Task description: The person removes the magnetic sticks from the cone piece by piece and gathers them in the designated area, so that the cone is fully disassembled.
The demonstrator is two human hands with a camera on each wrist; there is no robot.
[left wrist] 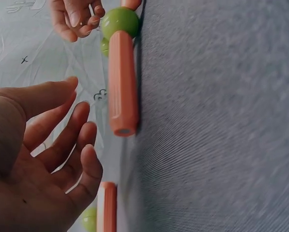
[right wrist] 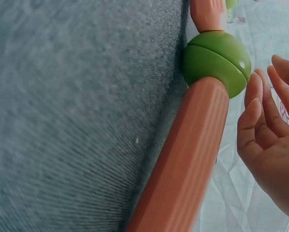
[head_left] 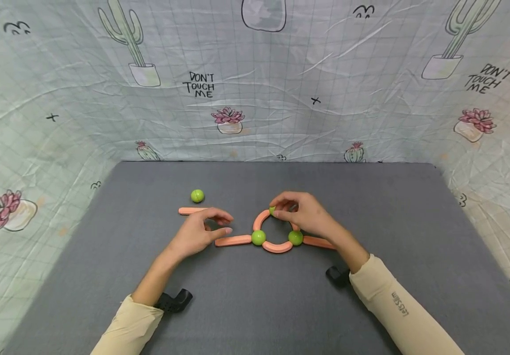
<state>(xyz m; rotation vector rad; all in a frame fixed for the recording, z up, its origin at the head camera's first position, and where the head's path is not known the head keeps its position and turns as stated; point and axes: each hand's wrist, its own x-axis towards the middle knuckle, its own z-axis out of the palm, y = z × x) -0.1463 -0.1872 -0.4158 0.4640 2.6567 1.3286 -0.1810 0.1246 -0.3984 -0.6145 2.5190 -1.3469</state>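
Observation:
On the table, curved orange sticks (head_left: 277, 247) and green balls (head_left: 258, 237) form a ring. A straight orange stick (head_left: 234, 240) joins its left ball, and another straight stick (head_left: 318, 242) joins the right ball (head_left: 296, 238). My right hand (head_left: 301, 209) is over the ring's far right side, its bent fingers by the far ball (head_left: 272, 211), partly covered by them. In the right wrist view, nothing shows between those fingers (right wrist: 254, 125). My left hand (head_left: 199, 232), fingers loosely bent and holding nothing, hovers beside the left stick's outer end (left wrist: 123, 126).
Farther back on the left lie a loose green ball (head_left: 197, 195) and a loose orange stick (head_left: 189, 210), partly behind the left hand. A printed cloth (head_left: 255, 84) hangs around the grey table (head_left: 255, 305). Each wrist carries a black camera mount (head_left: 176, 301).

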